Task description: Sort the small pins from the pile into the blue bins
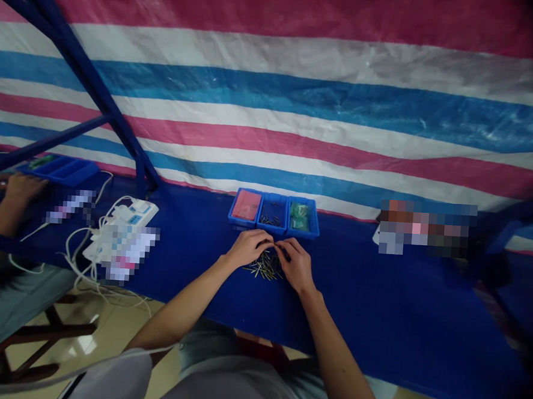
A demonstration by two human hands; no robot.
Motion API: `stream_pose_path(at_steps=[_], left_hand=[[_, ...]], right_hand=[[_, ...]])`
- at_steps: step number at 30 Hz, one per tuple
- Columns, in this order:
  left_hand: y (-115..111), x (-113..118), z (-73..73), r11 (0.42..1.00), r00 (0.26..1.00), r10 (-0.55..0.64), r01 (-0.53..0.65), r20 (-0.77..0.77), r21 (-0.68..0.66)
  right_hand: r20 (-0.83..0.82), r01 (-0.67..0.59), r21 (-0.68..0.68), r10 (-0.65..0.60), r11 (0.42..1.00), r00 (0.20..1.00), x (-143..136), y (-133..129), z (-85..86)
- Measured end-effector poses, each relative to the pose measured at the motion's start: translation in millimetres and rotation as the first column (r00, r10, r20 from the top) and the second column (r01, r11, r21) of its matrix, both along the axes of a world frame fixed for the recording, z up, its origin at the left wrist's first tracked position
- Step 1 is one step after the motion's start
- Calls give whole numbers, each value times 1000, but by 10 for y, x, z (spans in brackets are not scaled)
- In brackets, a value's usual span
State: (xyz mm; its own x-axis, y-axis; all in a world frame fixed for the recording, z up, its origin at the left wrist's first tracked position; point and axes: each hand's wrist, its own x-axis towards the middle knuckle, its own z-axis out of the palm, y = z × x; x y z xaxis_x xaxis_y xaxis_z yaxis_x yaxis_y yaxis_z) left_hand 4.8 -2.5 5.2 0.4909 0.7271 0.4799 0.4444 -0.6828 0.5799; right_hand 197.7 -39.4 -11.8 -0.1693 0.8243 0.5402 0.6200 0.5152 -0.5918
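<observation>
My left hand (250, 247) and my right hand (296, 263) meet above a loose pile of thin metal pieces (266, 267), like screws or pins, on the blue table. Both hands have their fingers pinched together, with the fingertips almost touching. What lies between them is too small to make out. Just beyond the hands stands a blue three-part bin (272, 229). Pink cards or packets (247, 205) fill its left compartment. A few small dark metal pieces (270, 220) lie in the middle one, and green-and-clear packets (300, 216) in the right one.
A white power strip (137, 214) with tangled cables (92, 255) lies to the left. Farther left, a co-worker's hand (23, 187) is by another blue bin (72, 171). A blue metal frame (83, 62) slants up in front of a striped tarp (300, 93). Blurred items sit at the right.
</observation>
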Motion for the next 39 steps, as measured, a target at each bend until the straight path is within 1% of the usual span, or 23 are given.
stream_pose_path(at_steps=[9, 19, 26, 30, 35, 39], left_hand=[[19, -1, -20, 1000, 1000, 12, -12, 6, -11], [25, -13, 4, 999, 999, 29, -30, -15, -31], [32, -29, 12, 999, 1000, 19, -20, -13, -39], [41, -24, -4, 1000, 1000, -6, 6, -8, -17], [52, -21, -31, 1000, 1000, -31, 31, -1, 1], [55, -24, -47, 1000, 1000, -29, 29, 12, 5]], right_hand=[[25, -15, -16, 15, 1000, 1000, -11, -13, 5], [24, -14, -28, 14, 1000, 1000, -9, -13, 28], [5, 3, -38, -3, 999, 1000, 4, -8, -1], [-7, -1, -40, 0, 999, 1000, 2, -8, 5], [4, -22, -35, 22, 999, 1000, -12, -7, 21], [5, -43, -29, 44, 999, 999, -13, -8, 37]])
